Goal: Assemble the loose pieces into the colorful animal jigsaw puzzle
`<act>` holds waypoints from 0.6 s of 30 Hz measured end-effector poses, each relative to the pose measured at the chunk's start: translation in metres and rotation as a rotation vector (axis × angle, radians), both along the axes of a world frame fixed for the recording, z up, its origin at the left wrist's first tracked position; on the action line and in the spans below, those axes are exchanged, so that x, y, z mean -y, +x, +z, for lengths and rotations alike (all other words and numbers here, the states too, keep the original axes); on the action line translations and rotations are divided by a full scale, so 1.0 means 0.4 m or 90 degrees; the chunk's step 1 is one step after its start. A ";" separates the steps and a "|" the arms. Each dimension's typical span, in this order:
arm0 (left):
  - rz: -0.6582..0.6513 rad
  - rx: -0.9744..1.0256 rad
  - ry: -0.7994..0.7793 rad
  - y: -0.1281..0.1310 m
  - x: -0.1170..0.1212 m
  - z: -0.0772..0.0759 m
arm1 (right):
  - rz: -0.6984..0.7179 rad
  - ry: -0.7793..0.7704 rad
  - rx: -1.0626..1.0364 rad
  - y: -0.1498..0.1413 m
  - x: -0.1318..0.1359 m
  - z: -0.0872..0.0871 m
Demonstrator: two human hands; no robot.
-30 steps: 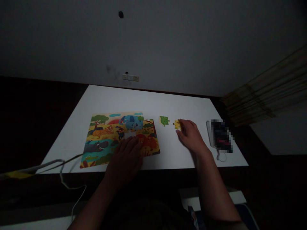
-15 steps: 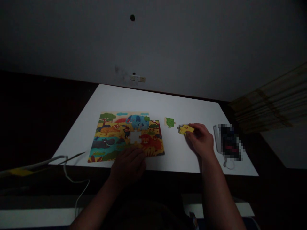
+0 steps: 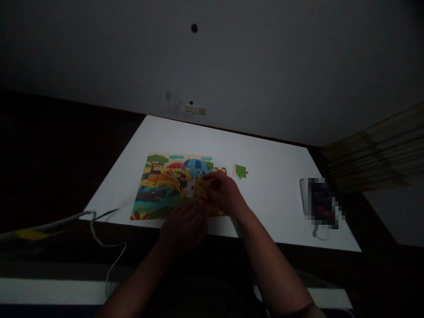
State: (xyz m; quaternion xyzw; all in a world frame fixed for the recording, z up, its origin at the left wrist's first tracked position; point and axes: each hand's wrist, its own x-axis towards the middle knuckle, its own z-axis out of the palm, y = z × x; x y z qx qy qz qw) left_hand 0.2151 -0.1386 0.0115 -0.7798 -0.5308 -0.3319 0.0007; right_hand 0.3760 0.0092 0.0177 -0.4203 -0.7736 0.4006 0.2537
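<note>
A colourful animal jigsaw puzzle [image 3: 165, 185] lies on the white table [image 3: 265, 198]. My right hand [image 3: 223, 194] is over the puzzle's right part, fingers pinched on a yellow puzzle piece [image 3: 200, 185] beside a small white gap in the picture. My left hand [image 3: 185, 225] rests at the puzzle's near edge with curled fingers; whether anything is in it is hidden. A loose green puzzle piece [image 3: 240, 171] lies on the table just right of the puzzle.
A blurred dark object [image 3: 323, 203] with a white cord lies near the table's right edge. A white cable [image 3: 106, 240] hangs off the near left corner. A wall with a socket plate [image 3: 195, 109] stands behind the table.
My right hand has carried the yellow piece from the right of the table leftward onto the puzzle. My left hand has slid back to the puzzle's near edge.
</note>
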 end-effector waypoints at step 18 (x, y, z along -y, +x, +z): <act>-0.003 0.023 -0.007 0.001 0.005 -0.019 | 0.060 0.201 0.094 -0.049 0.016 -0.056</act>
